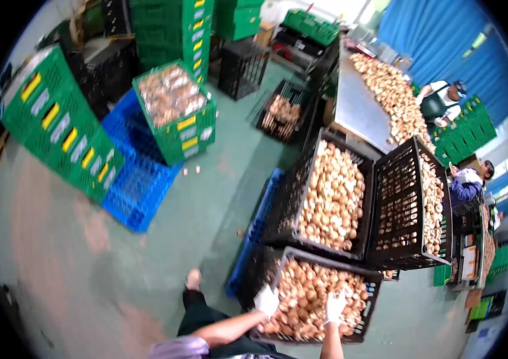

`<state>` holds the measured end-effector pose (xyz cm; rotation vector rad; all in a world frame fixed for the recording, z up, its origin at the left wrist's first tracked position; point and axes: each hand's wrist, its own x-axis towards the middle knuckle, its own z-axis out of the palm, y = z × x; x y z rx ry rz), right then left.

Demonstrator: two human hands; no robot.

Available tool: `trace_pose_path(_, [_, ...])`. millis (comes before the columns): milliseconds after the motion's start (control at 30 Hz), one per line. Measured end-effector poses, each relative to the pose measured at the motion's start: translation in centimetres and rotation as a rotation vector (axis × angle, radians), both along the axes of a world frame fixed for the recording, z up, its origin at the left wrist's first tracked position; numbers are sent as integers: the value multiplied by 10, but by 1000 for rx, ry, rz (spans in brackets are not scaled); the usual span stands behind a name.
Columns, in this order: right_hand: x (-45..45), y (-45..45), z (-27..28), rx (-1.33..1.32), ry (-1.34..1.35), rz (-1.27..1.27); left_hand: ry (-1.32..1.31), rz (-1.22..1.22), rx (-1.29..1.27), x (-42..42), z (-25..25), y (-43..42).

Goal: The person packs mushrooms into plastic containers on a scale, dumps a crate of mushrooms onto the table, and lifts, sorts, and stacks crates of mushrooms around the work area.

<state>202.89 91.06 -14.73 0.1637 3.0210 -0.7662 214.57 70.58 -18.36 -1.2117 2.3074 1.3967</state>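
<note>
Both my hands wear white gloves and are at the nearest black crate, which is full of brown mushrooms. My left hand is at the crate's left side, its fingers too small and blurred to read. Over the mushrooms at the right side is my right hand, its fingers bent down among them; whether it holds one cannot be made out. Just beyond stands a second black crate of mushrooms, and right of it a tilted black crate, also filled.
A blue pallet on the left carries green crates and a green crate of packed mushrooms. A metal table holds a mushroom heap. Two people, one in an apron, one in purple, are at the right. A black crate sits mid-floor.
</note>
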Motion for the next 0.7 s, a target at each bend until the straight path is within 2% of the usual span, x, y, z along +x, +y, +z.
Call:
trace_pose_path(33, [14, -47, 8, -24, -49, 42, 29, -157, 19, 4, -7, -15])
trace_pose_path(100, [31, -109, -8, -141, -22, 130, 160, -394, 97, 16, 20, -64])
trace_pose_path(167, [41, -169, -20, -227, 40, 120, 188, -343, 353, 22, 37, -126])
trace_pose_path(200, [47, -190, -18, -154, -20, 115, 216, -317, 483, 27, 29, -159])
trace_pose_path(233, [51, -219, 14, -216, -178, 91, 213, -259, 670, 34, 23, -198])
trace_pose_path(267, [56, -228, -6, -82, -96, 59, 252, -179, 737, 44, 18, -238])
trace_pose_path(300, [60, -232, -24, 58, -19, 27, 177, -79, 707, 52, 22, -278])
trace_pose_path(333, [61, -234, -26, 104, 15, 18, 185, 60, 643, 67, -6, -314])
trace_pose_path(367, [58, -239, -4, -14, -218, -46, 172, 127, 442, 79, -23, -349])
trace_pose_path(433, [55, -234, -12, -10, -229, -24, 29, 178, -37, 106, -114, -421])
trace_pose_path(500, [46, -237, 1, -59, -321, -77, 70, 400, 114, 103, -91, -451])
trace_pose_path(567, [38, -242, 6, 10, -355, -110, 60, 333, 173, 91, -72, -462])
trace_pose_path(600, [34, -241, 3, 60, -416, -124, -25, 262, 223, 84, -89, -471])
trace_pose_path(633, [30, -242, 3, 77, -440, -135, -24, 251, 344, 74, -89, -473])
trace_pose_path(700, [28, -241, -1, 123, -447, -101, -101, 167, 420, 42, -73, -472])
